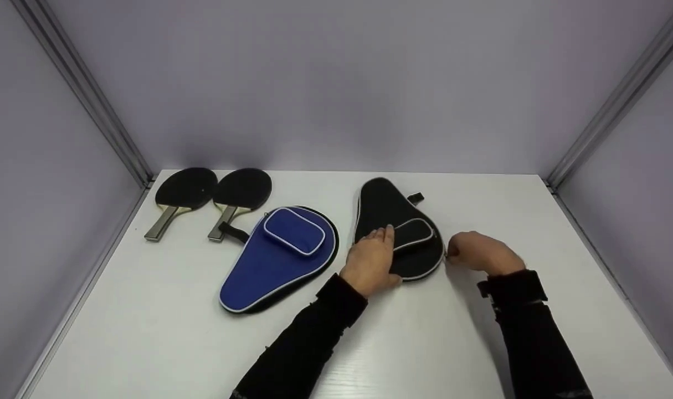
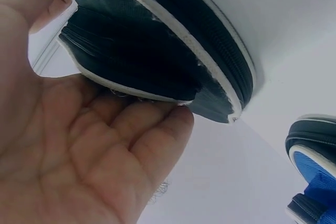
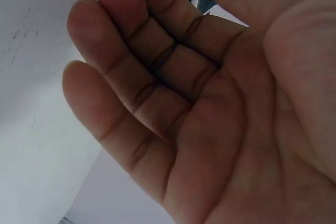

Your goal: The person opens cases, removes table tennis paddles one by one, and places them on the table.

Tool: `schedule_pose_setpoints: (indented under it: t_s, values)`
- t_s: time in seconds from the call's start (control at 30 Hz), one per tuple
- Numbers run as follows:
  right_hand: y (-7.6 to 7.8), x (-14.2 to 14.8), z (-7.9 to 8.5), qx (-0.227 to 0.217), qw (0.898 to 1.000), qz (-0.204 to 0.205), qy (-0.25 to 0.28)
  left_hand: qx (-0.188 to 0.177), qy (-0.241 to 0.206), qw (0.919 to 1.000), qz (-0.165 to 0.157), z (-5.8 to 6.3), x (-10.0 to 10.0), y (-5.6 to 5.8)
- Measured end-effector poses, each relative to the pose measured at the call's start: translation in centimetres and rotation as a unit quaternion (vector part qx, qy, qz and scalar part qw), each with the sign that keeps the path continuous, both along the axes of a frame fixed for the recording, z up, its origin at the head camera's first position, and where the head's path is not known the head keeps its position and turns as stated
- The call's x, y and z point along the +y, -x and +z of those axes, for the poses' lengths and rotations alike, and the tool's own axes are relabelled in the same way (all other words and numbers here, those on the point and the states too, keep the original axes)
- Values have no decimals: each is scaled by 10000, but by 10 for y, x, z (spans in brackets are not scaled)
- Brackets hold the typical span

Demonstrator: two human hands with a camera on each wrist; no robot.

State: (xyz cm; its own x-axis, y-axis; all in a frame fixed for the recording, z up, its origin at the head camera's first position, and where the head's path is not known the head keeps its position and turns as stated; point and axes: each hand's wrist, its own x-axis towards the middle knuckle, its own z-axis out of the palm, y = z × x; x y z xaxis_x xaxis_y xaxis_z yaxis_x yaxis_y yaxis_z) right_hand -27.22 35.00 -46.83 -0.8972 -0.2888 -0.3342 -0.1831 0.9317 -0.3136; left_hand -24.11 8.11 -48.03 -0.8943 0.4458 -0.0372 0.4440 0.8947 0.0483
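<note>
A black table tennis paddle case with pale piping and a small front pocket lies on the table, its narrow end away from me. My left hand rests flat on it, fingers extended over the pocket's left side. The left wrist view shows the palm against the case, with the zipped side wall visible. At the case's right edge, my right hand pinches the zipper pull between thumb and curled forefinger. In the right wrist view the hand mostly hides that pinch.
A blue paddle case with white piping lies left of the black one. Two black paddles lie at the table's back left, the right paddle's handle near the blue case's strap. Pale walls enclose the table.
</note>
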Motion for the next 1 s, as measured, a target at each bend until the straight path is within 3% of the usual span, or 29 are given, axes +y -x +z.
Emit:
schedule_pose_setpoints:
  t_s: [0.47,0.77,1.0]
  values:
    - [-4,-11,0,7,9989,389,276,-54,319,9991,285,-1,11,10]
    - [-7,-21,2,-94,9977,612,282,146,273,9993,223,-1,8,8]
    - [-8,-24,1,-223,9983,506,197,307,406,9985,197,-5,7,11]
